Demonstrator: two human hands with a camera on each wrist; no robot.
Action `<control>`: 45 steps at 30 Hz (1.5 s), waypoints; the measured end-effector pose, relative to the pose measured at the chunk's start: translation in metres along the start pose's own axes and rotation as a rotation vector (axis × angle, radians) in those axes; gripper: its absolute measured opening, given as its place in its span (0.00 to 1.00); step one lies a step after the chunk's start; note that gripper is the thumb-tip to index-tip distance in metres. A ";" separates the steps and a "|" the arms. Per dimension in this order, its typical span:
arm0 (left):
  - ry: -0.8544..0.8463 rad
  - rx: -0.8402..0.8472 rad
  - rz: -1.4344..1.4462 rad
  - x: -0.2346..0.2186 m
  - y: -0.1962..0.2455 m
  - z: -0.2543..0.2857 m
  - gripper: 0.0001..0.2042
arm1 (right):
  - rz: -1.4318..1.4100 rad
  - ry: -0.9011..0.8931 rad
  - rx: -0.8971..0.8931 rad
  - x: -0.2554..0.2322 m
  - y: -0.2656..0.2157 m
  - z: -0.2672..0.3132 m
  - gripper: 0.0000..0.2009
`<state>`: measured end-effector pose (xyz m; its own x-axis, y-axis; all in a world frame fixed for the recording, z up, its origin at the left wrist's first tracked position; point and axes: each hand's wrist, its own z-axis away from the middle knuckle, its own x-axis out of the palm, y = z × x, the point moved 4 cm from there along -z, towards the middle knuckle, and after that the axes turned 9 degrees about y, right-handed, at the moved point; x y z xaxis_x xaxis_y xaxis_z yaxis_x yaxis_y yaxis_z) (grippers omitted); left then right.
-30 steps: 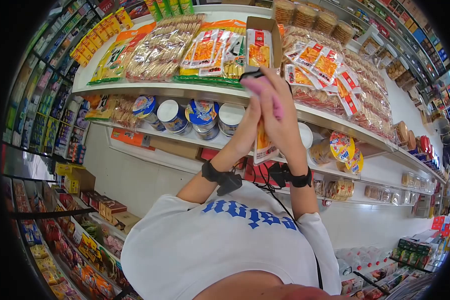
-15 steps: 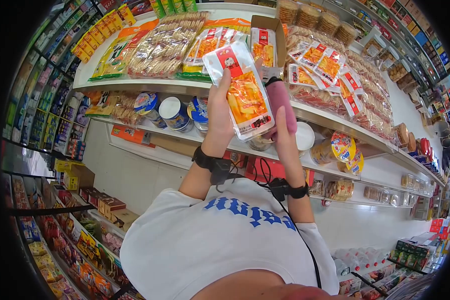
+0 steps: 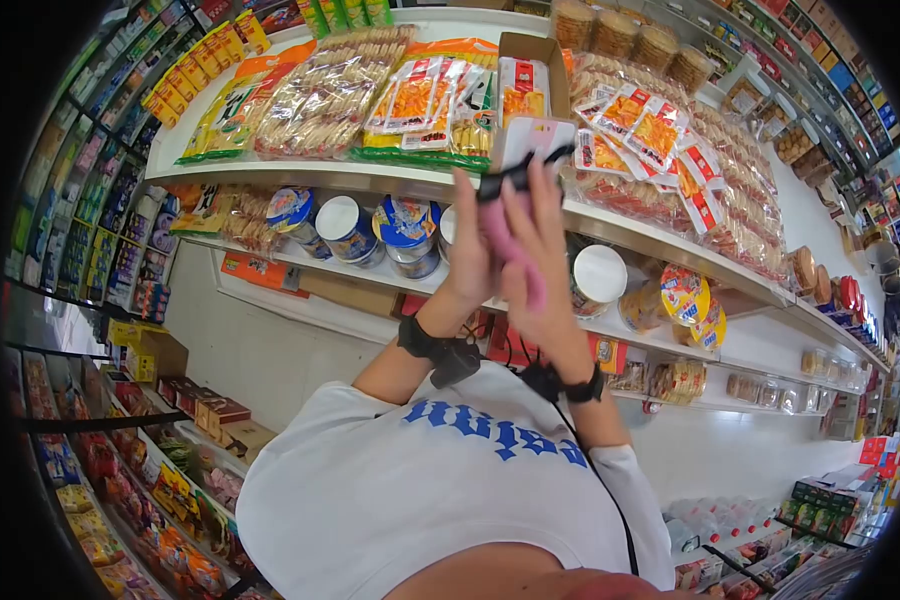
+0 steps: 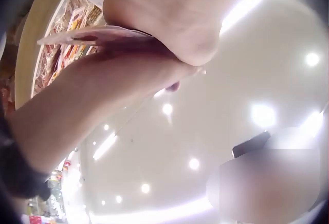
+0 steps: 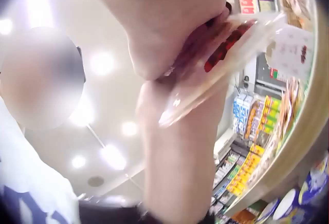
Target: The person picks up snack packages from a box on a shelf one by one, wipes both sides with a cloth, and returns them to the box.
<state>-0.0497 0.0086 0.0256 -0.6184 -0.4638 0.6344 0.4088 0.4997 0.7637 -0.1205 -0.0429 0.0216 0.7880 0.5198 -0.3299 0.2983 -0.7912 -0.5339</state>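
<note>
In the head view my hands come together in front of the upper shelf. The right hand [image 3: 538, 245] holds a pink pad-like thing [image 3: 499, 232] with a black band [image 3: 500, 184] near its upper end, fingers stretched along it. Against the palm side stands the left hand [image 3: 470, 245]. Both wrist views show a flat clear-edged snack packet [image 5: 221, 54] between the hands; its edge [image 4: 77, 36] sticks out past them in the left wrist view. Most of the packet is hidden from the head camera by the hands.
Behind the hands, a brown carton [image 3: 562, 85] holds similar packets. More loose packets [image 3: 635, 125] lie on bagged snacks to its right. Under the shelf edge [image 3: 370, 172] stand several tubs [image 3: 342, 228]. Black cables hang by the wrists.
Half a second ago the hands were apart, the left showing the packet face-on and the right holding the pink pad-like thing beside it. They have come together again, as one second ago.
</note>
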 end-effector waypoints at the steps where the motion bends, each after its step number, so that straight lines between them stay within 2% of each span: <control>1: -0.010 -0.032 -0.043 -0.001 -0.008 0.004 0.41 | 0.097 0.031 -0.039 -0.005 0.002 -0.014 0.29; 3: 0.089 -0.031 -0.089 -0.004 -0.022 0.006 0.38 | 0.247 0.057 -0.144 -0.014 0.002 -0.037 0.25; 5: 0.116 -0.087 -0.154 -0.014 -0.023 0.002 0.35 | 0.205 0.030 -0.083 -0.014 0.012 -0.044 0.22; 8: 0.074 -0.131 0.179 -0.016 -0.021 -0.006 0.29 | 0.047 0.035 0.111 -0.008 0.031 -0.034 0.20; 9: 0.055 -0.144 0.292 -0.023 -0.022 -0.012 0.28 | 0.022 0.026 0.116 -0.003 0.027 -0.028 0.20; 11: 0.135 -0.162 0.428 -0.051 -0.020 -0.027 0.26 | -0.032 0.001 0.114 0.007 0.009 -0.013 0.20; 13: 0.340 -0.072 0.344 -0.086 -0.009 -0.044 0.26 | -0.113 -0.145 0.102 0.015 0.002 0.009 0.21; 15: 0.297 0.006 0.321 -0.093 0.004 -0.050 0.26 | -0.229 -0.318 0.136 0.012 0.010 0.027 0.21; 16: 0.285 0.041 0.331 -0.094 0.009 -0.050 0.25 | -0.347 -0.342 0.206 0.004 0.017 0.029 0.21; 18: 0.273 0.116 0.245 -0.086 0.021 -0.043 0.23 | -0.582 -0.119 0.695 -0.009 0.044 0.042 0.23; 20: 0.269 0.122 0.224 -0.072 0.024 -0.035 0.22 | -0.609 0.147 1.144 -0.008 0.086 0.068 0.26; 22: 0.258 0.135 0.159 -0.051 0.029 -0.024 0.22 | -0.761 0.230 1.234 -0.007 0.089 0.072 0.27; 24: 0.307 0.203 -0.009 -0.052 0.019 -0.023 0.23 | -1.042 0.096 0.956 0.007 0.067 0.065 0.29; 26: 0.337 0.229 -0.077 -0.048 0.021 -0.019 0.22 | -0.891 0.098 0.766 0.008 0.040 0.048 0.30; 27: 0.320 0.304 -0.152 -0.050 0.022 -0.020 0.22 | -0.815 0.097 0.672 0.006 0.033 0.041 0.31; 29: 0.281 0.450 -0.296 -0.058 0.022 -0.023 0.22 | -0.833 0.274 0.698 -0.005 0.043 0.037 0.32; 30: 0.258 0.378 -0.274 -0.057 0.028 -0.019 0.22 | -0.844 0.347 0.706 -0.017 0.049 0.031 0.32; 31: 0.341 0.363 -0.311 -0.071 0.025 -0.019 0.15 | -0.867 0.433 0.697 -0.029 0.061 0.026 0.30; 33: 0.314 0.279 -0.277 -0.092 0.027 -0.012 0.09 | -0.891 0.565 0.692 -0.057 0.082 0.017 0.27; 35: 0.425 0.225 -0.350 -0.096 0.037 0.000 0.08 | -0.902 0.668 0.696 -0.083 0.094 0.007 0.25; 36: 0.421 0.242 -0.391 -0.098 0.040 0.004 0.10 | -0.902 0.714 0.733 -0.091 0.103 0.010 0.24; 39: 0.438 0.275 -0.376 -0.106 0.046 0.011 0.14 | -0.883 0.704 0.675 -0.097 0.100 0.006 0.25; 41: 0.532 0.357 -0.421 -0.104 0.055 0.014 0.14 | -0.893 0.707 0.645 -0.095 0.089 0.003 0.25; 45: 0.532 0.316 -0.476 -0.124 0.059 0.018 0.11 | -0.895 0.716 0.642 -0.092 0.075 0.003 0.25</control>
<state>0.0389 0.1091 -0.0107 -0.2412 -0.9292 0.2801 -0.0800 0.3067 0.9484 -0.1728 -0.1489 0.0096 0.6207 0.3389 0.7071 0.7127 0.1322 -0.6889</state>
